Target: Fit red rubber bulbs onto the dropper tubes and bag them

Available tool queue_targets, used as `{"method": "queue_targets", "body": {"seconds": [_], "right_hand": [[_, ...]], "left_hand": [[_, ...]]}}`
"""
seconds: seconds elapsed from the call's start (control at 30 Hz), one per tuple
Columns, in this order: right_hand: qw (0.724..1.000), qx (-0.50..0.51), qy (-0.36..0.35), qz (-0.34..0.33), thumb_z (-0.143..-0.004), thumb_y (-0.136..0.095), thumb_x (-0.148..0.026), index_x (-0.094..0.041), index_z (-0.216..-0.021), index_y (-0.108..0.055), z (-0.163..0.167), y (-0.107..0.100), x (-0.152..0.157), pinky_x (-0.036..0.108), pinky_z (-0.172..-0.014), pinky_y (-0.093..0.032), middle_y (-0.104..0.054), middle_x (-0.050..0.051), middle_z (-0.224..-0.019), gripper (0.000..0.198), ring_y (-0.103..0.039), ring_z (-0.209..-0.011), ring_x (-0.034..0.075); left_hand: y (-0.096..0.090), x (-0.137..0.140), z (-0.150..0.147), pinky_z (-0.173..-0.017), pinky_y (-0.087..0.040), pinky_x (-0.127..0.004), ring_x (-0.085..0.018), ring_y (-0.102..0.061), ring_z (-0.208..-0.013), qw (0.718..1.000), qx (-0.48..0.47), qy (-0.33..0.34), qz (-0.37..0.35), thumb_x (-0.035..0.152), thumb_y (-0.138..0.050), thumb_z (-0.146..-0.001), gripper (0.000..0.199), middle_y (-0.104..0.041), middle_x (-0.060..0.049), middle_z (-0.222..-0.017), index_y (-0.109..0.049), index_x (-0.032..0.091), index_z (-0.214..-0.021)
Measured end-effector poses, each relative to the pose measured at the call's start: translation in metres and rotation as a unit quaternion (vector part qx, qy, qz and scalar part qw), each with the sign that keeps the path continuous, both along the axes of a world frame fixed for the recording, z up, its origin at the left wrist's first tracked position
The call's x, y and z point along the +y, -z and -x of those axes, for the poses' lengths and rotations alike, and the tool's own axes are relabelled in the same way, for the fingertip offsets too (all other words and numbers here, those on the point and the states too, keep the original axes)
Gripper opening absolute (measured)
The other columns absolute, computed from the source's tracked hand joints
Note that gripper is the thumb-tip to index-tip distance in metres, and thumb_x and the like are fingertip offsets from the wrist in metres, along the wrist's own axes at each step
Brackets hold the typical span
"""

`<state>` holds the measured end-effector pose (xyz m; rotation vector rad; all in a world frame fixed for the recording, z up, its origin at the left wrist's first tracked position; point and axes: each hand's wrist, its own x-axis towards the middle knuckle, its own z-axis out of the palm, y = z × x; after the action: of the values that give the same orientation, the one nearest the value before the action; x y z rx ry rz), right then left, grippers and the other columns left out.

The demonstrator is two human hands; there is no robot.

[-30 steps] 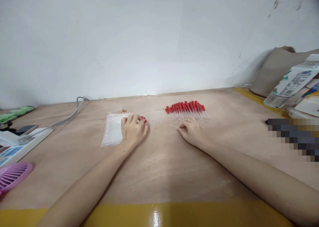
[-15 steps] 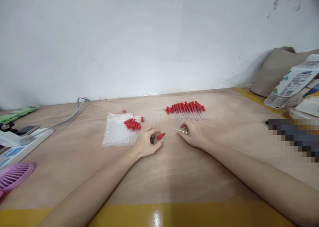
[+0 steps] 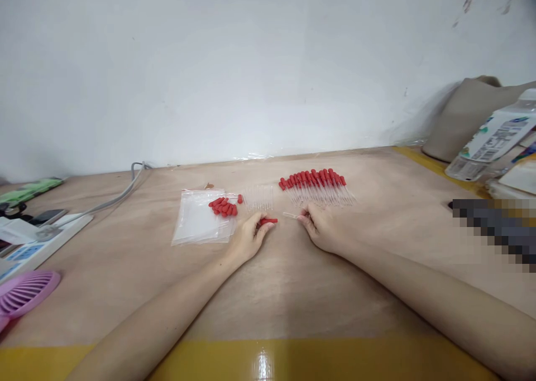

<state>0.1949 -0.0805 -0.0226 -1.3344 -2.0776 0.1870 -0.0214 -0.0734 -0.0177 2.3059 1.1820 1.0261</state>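
My left hand pinches a red rubber dropper bulb, its open end facing right. Across a small gap, my right hand grips a clear dropper tube that points left toward the bulb. Behind my left hand lies a pile of red bulbs on clear plastic bags. A row of bare clear tubes lies beyond the gap between my hands. Farther right, several droppers with red bulbs fitted lie side by side, just behind my right hand.
At the left are a power strip with a grey cable, a pink fan and a phone. To the right stand a plastic bottle and a beige bag. A wall rises behind the table.
My left hand has closed on the red bulb that lay on the table and lifted or turned it level. My right hand has turned the tube so its end points at the bulb.
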Motion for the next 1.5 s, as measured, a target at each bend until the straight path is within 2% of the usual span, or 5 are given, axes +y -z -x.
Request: {"method": "queue_targets", "body": {"seconds": [0.4, 0.77, 1.07, 1.27, 1.5], "right_hand": [[0.997, -0.020, -0.073, 0.005, -0.090, -0.040, -0.026, -0.020, -0.084, -0.052, 0.004, 0.000, -0.002, 0.031, -0.076, -0.032, -0.063, 0.000, -0.081, 0.015, -0.054, -0.071, 0.014], [0.992, -0.009, -0.128, 0.003, -0.091, -0.041, -0.026, -0.020, -0.081, -0.056, 0.003, 0.002, 0.004, 0.031, -0.076, -0.028, -0.065, -0.002, -0.078, 0.019, -0.055, -0.068, 0.012], [0.988, -0.086, -0.078, -0.104, -0.091, -0.039, -0.023, -0.018, -0.079, -0.057, 0.008, 0.006, 0.000, 0.030, -0.069, -0.028, -0.063, 0.002, -0.074, 0.022, -0.052, -0.066, 0.013], [0.989, -0.032, -0.116, -0.091, -0.089, -0.043, -0.025, -0.017, -0.088, -0.054, 0.004, 0.010, 0.004, 0.029, -0.072, -0.038, -0.060, 0.005, -0.085, 0.014, -0.053, -0.077, 0.016], [0.981, -0.012, -0.133, -0.138, -0.090, -0.038, -0.022, -0.017, -0.083, -0.055, 0.003, 0.013, 0.005, 0.028, -0.066, -0.041, -0.059, 0.005, -0.077, 0.019, -0.052, -0.071, 0.015]], "left_hand": [[0.004, 0.001, 0.002, -0.069, -0.048, -0.026, -0.015, -0.061, -0.077, 0.999, 0.003, 0.030, 0.023, 0.029, -0.048, -0.087, 0.019, -0.066, -0.004, -0.087, -0.059, 0.017, -0.095], [0.006, 0.000, 0.002, -0.057, -0.048, -0.020, -0.010, -0.058, -0.056, 0.995, -0.016, 0.067, 0.067, 0.030, -0.048, -0.086, 0.022, -0.062, 0.000, -0.066, -0.064, 0.016, -0.091], [0.007, -0.003, 0.002, -0.059, -0.049, -0.022, -0.011, -0.061, -0.059, 0.998, 0.031, 0.039, 0.030, 0.032, -0.049, -0.086, 0.024, -0.068, -0.002, -0.074, -0.065, 0.017, -0.094], [0.008, 0.006, 0.006, -0.073, -0.049, -0.026, -0.017, -0.064, -0.081, 1.000, 0.015, 0.024, -0.008, 0.033, -0.056, -0.082, 0.023, -0.070, -0.005, -0.092, -0.066, 0.018, -0.096], [0.009, 0.007, 0.007, -0.059, -0.049, -0.024, -0.015, -0.062, -0.063, 0.998, 0.015, 0.007, 0.063, 0.034, -0.055, -0.081, 0.024, -0.069, -0.003, -0.075, -0.068, 0.016, -0.090]]}}
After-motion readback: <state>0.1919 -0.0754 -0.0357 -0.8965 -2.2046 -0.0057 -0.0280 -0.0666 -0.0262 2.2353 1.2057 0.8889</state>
